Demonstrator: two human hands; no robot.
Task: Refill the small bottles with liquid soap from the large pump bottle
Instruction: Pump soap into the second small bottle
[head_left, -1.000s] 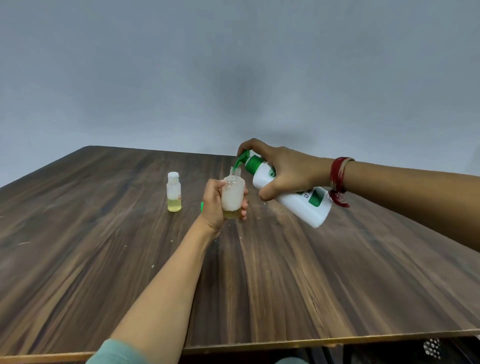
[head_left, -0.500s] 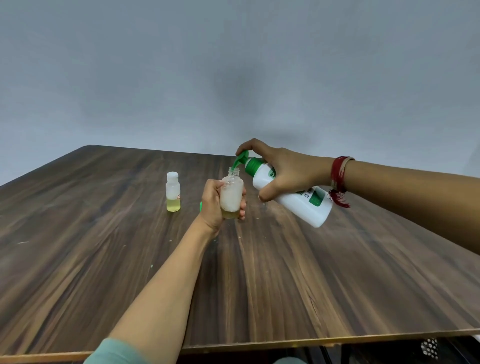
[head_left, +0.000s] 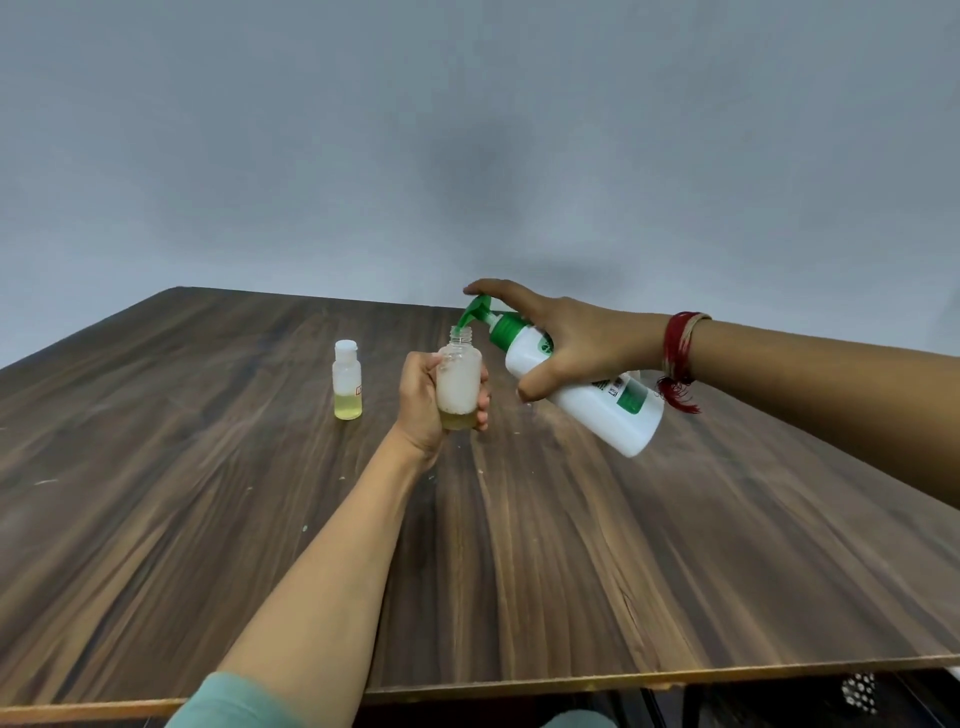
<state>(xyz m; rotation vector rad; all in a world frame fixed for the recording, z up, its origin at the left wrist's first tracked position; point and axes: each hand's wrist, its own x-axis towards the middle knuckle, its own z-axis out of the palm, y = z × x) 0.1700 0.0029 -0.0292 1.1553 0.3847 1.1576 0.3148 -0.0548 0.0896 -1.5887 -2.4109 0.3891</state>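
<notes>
Left hand (head_left: 422, 402) wrapped round uncapped small bottle (head_left: 458, 382), upright above table (head_left: 208, 493). Right hand (head_left: 576, 338) grips tilted pump bottle (head_left: 602, 405), forefinger over pump head (head_left: 480, 306), nozzle at the small bottle's mouth.

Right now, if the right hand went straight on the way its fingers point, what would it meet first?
Likely nothing. The right hand grips the pump bottle, fingers over its pump head; beyond them only open air above the table shows. The capped small bottle looks lower, though depth is unclear.
</notes>
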